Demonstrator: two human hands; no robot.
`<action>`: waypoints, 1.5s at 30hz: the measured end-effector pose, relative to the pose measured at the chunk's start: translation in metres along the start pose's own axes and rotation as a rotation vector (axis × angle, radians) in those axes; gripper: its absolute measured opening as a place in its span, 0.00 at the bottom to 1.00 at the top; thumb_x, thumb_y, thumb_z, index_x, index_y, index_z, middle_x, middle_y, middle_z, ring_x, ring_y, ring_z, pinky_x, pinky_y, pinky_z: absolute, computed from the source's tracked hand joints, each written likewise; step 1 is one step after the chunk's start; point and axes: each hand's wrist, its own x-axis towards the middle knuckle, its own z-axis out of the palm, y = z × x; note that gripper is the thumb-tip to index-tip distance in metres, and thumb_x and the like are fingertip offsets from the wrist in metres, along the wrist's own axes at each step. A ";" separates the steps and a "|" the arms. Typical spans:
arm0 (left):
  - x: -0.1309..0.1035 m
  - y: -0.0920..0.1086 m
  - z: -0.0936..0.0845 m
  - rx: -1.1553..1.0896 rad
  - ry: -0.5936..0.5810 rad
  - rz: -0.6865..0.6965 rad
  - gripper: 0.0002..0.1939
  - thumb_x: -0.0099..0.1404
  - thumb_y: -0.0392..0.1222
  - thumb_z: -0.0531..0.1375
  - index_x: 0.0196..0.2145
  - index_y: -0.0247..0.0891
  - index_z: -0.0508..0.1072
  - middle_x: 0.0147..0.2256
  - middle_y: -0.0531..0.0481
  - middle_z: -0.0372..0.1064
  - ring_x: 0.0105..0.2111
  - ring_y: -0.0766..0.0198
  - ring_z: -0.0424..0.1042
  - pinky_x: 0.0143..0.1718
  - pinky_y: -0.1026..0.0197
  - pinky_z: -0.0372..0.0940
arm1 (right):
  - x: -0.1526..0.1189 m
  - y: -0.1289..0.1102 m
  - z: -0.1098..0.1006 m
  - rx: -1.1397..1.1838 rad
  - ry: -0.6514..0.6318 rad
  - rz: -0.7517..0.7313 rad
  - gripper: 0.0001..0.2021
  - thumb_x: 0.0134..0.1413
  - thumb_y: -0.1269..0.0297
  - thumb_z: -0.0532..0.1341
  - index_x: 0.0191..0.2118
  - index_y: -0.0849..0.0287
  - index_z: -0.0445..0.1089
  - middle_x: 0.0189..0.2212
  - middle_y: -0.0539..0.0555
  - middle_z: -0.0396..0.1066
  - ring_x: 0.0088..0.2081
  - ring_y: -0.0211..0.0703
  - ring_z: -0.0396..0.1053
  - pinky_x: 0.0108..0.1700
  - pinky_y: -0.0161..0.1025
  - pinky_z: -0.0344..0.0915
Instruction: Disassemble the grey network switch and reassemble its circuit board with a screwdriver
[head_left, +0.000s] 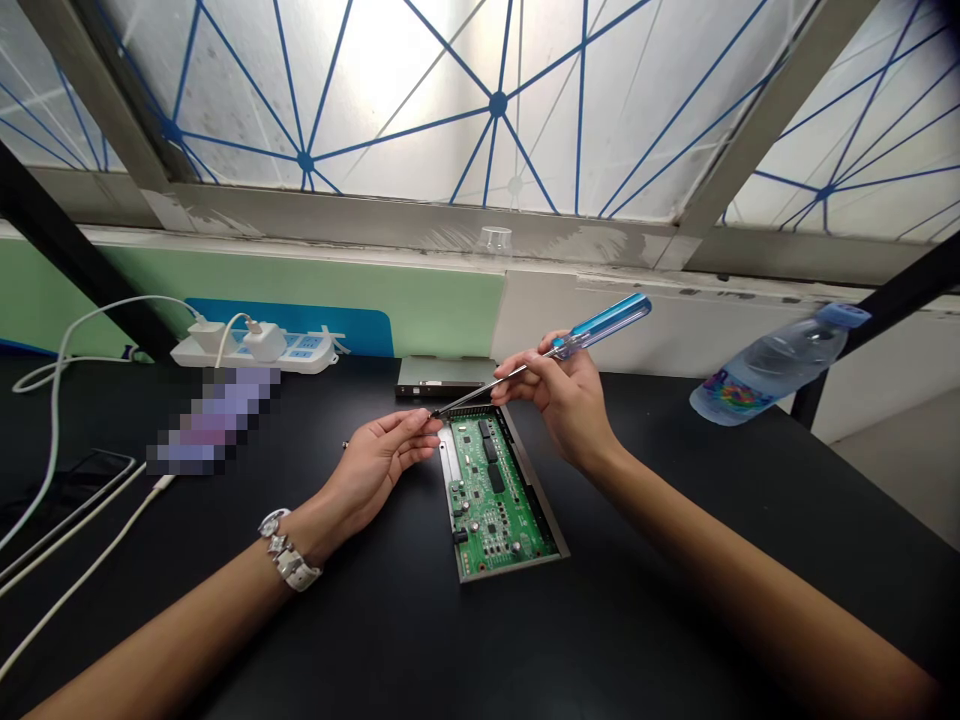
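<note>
My right hand grips a long screwdriver with a clear blue handle, its fingers on the shaft just below the handle. The shaft slants down to the left, and its tip meets the fingertips of my left hand. Those fingertips are pinched around something small and dark, perhaps a screw, too small to name for sure. Just right of my left hand lies a green circuit board in a shallow metal tray, flat on the table. Behind it is a grey metal cover.
The black table runs up to a wall below a window. A white power strip with plugs and cables stands at the back left, near a blurred-out phone-like object. At the right, a water bottle leans tilted.
</note>
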 end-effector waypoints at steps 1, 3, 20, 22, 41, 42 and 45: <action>0.000 0.000 0.000 -0.004 0.003 -0.001 0.03 0.67 0.34 0.68 0.36 0.29 0.81 0.37 0.42 0.81 0.31 0.68 0.78 0.34 0.68 0.74 | 0.000 0.000 0.000 0.003 -0.002 0.001 0.14 0.59 0.64 0.63 0.37 0.51 0.53 0.29 0.47 0.77 0.27 0.42 0.77 0.34 0.44 0.77; 0.001 -0.001 0.000 -0.014 0.012 -0.004 0.03 0.67 0.33 0.67 0.36 0.29 0.81 0.37 0.42 0.82 0.31 0.68 0.78 0.34 0.68 0.74 | -0.001 0.001 0.000 0.007 -0.005 -0.003 0.14 0.59 0.64 0.63 0.37 0.51 0.53 0.29 0.47 0.78 0.27 0.42 0.77 0.34 0.44 0.76; 0.004 0.002 -0.007 0.390 -0.220 0.322 0.13 0.61 0.47 0.72 0.37 0.33 0.81 0.33 0.45 0.81 0.31 0.63 0.79 0.35 0.62 0.75 | 0.006 -0.010 0.001 -0.076 -0.029 -0.113 0.16 0.62 0.57 0.65 0.41 0.50 0.54 0.29 0.45 0.77 0.25 0.40 0.76 0.30 0.42 0.76; 0.006 0.005 -0.007 0.535 -0.226 0.406 0.12 0.63 0.46 0.70 0.36 0.34 0.80 0.31 0.46 0.81 0.31 0.62 0.79 0.36 0.60 0.75 | 0.008 -0.016 0.003 -0.129 -0.043 -0.130 0.16 0.62 0.57 0.65 0.41 0.51 0.54 0.29 0.46 0.77 0.24 0.39 0.76 0.29 0.42 0.76; 0.058 -0.004 -0.010 1.167 -0.295 0.883 0.11 0.74 0.43 0.58 0.43 0.42 0.81 0.47 0.45 0.78 0.46 0.55 0.76 0.49 0.52 0.69 | 0.033 -0.009 0.035 -0.715 -0.261 -0.268 0.04 0.70 0.64 0.56 0.46 0.56 0.62 0.28 0.50 0.73 0.29 0.41 0.71 0.35 0.43 0.66; 0.058 -0.004 -0.009 1.177 -0.300 0.887 0.11 0.75 0.43 0.58 0.43 0.42 0.82 0.48 0.45 0.78 0.47 0.54 0.76 0.50 0.51 0.69 | 0.032 -0.009 0.034 -0.722 -0.264 -0.265 0.04 0.70 0.63 0.56 0.46 0.56 0.62 0.28 0.50 0.73 0.28 0.41 0.71 0.35 0.43 0.66; 0.056 -0.004 -0.008 1.208 -0.303 0.883 0.13 0.75 0.44 0.57 0.44 0.43 0.82 0.49 0.45 0.78 0.49 0.52 0.75 0.52 0.49 0.67 | 0.032 -0.008 0.032 -0.734 -0.273 -0.250 0.04 0.70 0.61 0.56 0.44 0.54 0.61 0.27 0.50 0.73 0.28 0.42 0.71 0.35 0.44 0.67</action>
